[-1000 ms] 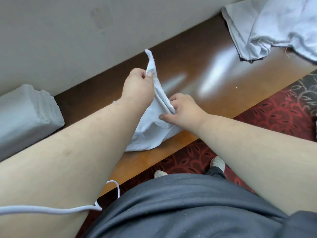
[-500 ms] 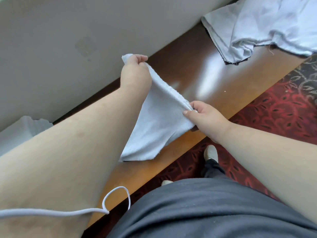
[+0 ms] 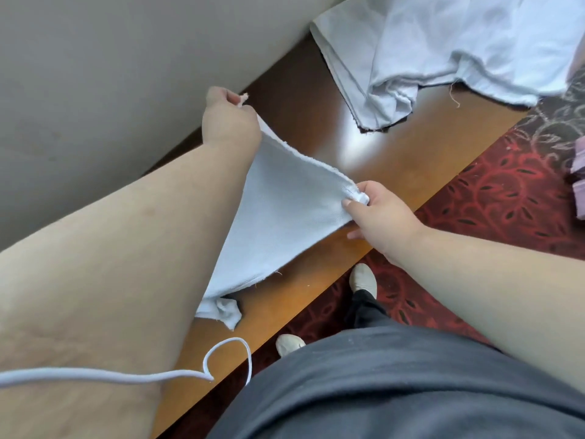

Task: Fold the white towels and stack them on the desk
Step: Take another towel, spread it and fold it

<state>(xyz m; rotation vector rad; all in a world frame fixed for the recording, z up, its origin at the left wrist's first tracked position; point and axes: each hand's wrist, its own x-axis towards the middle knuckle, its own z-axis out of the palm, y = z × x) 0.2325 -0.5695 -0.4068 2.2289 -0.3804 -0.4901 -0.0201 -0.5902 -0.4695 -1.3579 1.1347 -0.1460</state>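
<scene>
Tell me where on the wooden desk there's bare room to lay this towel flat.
Bare brown wooden desk shows between the held white towel and the crumpled white cloth pile. The far end under that pile is crowded.

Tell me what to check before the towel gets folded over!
1. Left hand pinches one corner of the towel: ok.
2. Right hand pinches the other corner: ok.
3. Top edge pulled straight between the hands: ok.
4. Bottom of the towel flat: not ok, one end is bunched on the desk.
5. Bare desk to lay it down: ok, the pile of unfolded towels lies apart, farther along.
6. Folded stack ready to receive it: cannot tell, none is in view.
</scene>
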